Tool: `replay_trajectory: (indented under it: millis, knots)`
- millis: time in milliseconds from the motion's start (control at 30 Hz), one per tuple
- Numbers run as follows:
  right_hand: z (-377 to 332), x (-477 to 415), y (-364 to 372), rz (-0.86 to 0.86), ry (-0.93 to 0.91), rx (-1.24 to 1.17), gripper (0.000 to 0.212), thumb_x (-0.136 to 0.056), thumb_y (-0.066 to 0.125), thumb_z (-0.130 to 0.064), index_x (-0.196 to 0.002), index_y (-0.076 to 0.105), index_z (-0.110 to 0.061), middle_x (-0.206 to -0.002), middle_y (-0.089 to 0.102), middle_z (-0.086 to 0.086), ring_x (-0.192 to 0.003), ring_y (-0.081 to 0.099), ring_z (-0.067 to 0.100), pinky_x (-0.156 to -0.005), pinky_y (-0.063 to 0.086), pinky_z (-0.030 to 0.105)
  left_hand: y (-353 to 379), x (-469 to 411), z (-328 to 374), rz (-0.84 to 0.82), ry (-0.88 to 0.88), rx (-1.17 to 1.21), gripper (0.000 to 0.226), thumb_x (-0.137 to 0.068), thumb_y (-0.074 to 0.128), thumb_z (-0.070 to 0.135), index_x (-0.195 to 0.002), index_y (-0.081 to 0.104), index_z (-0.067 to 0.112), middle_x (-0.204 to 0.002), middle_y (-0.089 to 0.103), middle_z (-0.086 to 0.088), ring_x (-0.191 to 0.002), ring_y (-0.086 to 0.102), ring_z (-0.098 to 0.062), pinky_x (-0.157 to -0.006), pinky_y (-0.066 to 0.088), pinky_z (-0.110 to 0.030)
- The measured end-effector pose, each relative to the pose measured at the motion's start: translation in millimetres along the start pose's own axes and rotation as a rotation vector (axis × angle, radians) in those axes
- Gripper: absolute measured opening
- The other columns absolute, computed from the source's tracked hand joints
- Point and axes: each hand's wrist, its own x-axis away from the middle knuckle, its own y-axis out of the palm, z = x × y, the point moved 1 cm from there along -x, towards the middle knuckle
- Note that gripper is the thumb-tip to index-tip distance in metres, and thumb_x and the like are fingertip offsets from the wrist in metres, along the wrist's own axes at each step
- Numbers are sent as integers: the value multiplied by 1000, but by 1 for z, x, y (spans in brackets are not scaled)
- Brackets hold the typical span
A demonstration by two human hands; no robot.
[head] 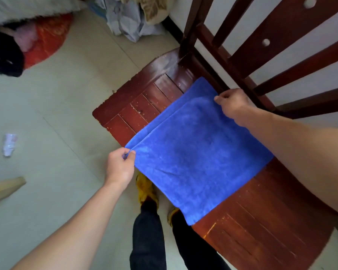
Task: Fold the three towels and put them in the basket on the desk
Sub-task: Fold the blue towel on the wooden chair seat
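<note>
A blue towel (199,151) lies folded double on the seat of a dark red wooden chair (141,98), its upper layer set a little short of the lower edge. My left hand (120,165) pinches the near left corner of the towel at the seat's front edge. My right hand (232,104) pinches the far corner, close to the chair's backrest slats. One end of the towel hangs over the seat's front edge. No basket or other towel is in view.
The chair backrest (261,55) rises behind the towel against a white wall. On the tiled floor lie a crumpled paper (9,144), a red and black cloth pile (27,41), plastic bags (129,18) and a wooden board end (6,187). My legs and yellow shoes (145,190) stand by the seat.
</note>
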Motion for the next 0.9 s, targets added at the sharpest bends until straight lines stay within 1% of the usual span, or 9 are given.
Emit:
replay_trajectory:
  millis: [67, 167, 233, 333, 400, 467, 600, 833, 900]
  knots:
    - [0, -5, 5, -50, 111, 15, 54, -84, 73, -40, -115, 58, 2, -101, 64, 12, -82, 57, 24, -68, 45, 32, 3, -11, -3, -41, -5, -3, 25, -91, 57, 12, -71, 57, -3, -60, 47, -8, -56, 40, -19, -54, 33, -30]
    - [-1, -13, 8, -37, 214, 25, 54, -75, 83, -31, -110, 57, 1, -105, 63, 12, -92, 60, 28, -76, 50, 37, 6, -26, -7, -95, -14, -1, 21, -90, 58, 11, -72, 59, 0, -61, 52, -9, -57, 45, -21, -58, 42, -35]
    - [-8, -19, 8, 2, 215, -95, 45, -78, 81, -25, -112, 62, -1, -104, 67, 13, -90, 63, 25, -78, 54, 36, 3, -34, -10, -124, -34, 2, 20, -90, 58, 11, -74, 59, 0, -63, 55, -11, -59, 48, -21, -64, 51, -44]
    - [-15, -21, 7, 142, 83, -237, 19, -87, 70, -23, -103, 66, -13, -99, 68, 6, -96, 65, 22, -86, 54, 35, 1, -34, -12, -153, -32, -12, 21, -92, 54, 11, -73, 55, 2, -61, 52, -13, -57, 46, -23, -65, 51, -50]
    - [-19, -20, 13, 188, 12, -176, 17, -94, 61, -25, -108, 64, -16, -100, 64, 1, -98, 60, 19, -88, 50, 33, -1, -36, -11, -171, -30, -35, 22, -93, 52, 12, -74, 55, 3, -64, 57, -20, -58, 51, -31, -66, 51, -50]
    - [-22, -21, 21, 215, -30, -94, 22, -98, 53, -26, -116, 60, -16, -102, 60, -1, -95, 55, 17, -84, 45, 29, -3, -40, -10, -186, -33, -37, 23, -95, 50, 13, -76, 55, 0, -72, 61, -28, -62, 57, -35, -67, 51, -49]
    - [-26, -33, 33, 244, -28, -23, 25, -101, 46, -28, -121, 54, -14, -104, 60, 3, -90, 55, 19, -77, 42, 28, -5, -45, -7, -239, -29, -48, 26, -98, 46, 13, -82, 54, -6, -75, 64, -31, -58, 56, -25, -63, 52, -45]
    - [-30, -50, 37, 320, -77, 238, 29, -102, 40, -34, -120, 52, -14, -111, 65, 10, -103, 60, 30, -74, 39, 34, -7, -49, -5, -238, -13, -89, 33, -101, 40, 22, -84, 54, -3, -72, 64, -23, -51, 63, -15, -50, 46, -24]
    - [-31, -53, 37, 345, -110, 342, 31, -103, 38, -36, -121, 50, -14, -110, 66, 13, -103, 61, 34, -73, 39, 36, -5, -50, -6, -221, -6, -83, 34, -101, 39, 22, -82, 52, -2, -70, 64, -24, -52, 65, -18, -50, 50, -28]
